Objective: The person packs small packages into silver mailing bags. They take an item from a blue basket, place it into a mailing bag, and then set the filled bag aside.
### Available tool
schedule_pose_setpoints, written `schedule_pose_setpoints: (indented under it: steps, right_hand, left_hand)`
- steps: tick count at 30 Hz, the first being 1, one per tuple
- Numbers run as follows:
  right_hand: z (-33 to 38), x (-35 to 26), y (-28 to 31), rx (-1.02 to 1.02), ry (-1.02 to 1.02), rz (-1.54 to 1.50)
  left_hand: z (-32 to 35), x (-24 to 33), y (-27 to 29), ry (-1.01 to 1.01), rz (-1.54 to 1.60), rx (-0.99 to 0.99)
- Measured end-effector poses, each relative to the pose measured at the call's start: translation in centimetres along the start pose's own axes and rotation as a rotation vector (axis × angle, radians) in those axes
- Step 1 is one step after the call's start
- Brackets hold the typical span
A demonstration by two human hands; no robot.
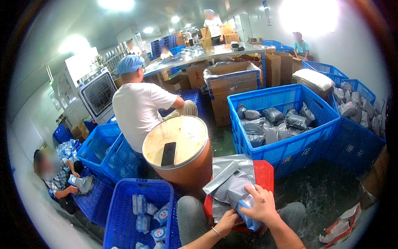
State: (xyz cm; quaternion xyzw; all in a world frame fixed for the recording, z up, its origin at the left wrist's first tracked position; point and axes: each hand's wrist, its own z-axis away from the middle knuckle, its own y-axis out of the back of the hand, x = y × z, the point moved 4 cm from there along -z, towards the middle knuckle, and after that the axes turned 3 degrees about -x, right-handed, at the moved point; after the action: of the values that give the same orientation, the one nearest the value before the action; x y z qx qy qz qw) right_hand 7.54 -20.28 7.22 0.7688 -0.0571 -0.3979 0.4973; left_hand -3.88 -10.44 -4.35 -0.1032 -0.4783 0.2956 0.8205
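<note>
Head view: right hand [260, 204] clenches over the mouth of a grey bag [232, 184] and a blue-white packet [248, 216] sitting half in it; the bag's long axis runs from the fingers toward 10 o'clock across the red crate [265, 172]. Left hand [227, 222], at 8 o'clock from the right and just beside it, grips the bag's lower edge, fingers curled. The right hand is nearer the packet.

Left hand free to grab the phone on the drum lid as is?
Probably not: the left hand is gripping the grey bag with the right hand. The phone lies uncovered on the drum.
</note>
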Motion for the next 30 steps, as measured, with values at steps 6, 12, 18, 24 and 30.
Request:
schedule_pose_setpoints:
  steps: [6, 12, 18, 24, 30]
  right_hand:
    - [0.4, 0.1, 2.4, 0.152, -0.033, -0.167]
    - [0.6, -0.6, 2.7, 0.250, -0.100, -0.067]
    - [0.8, -2.2, 0.7, -0.017, -0.211, 0.180]
    - [2.7, 3.5, 4.4, -0.503, 0.119, -0.496]
    - [2.1, 3.9, 2.7, -0.320, 0.129, -0.458]
  left_hand:
    - [0.6, 0.9, -0.7, -0.101, 0.075, -0.023]
    - [1.2, 1.7, -2.5, -0.168, 0.090, -0.052]
    - [0.4, 0.6, -0.9, 0.027, 0.082, 0.079]
    - [0.4, 0.2, -0.3, 0.036, 0.021, 0.094]
    - [-0.7, 0.0, 0.4, -0.028, 0.018, -0.020]
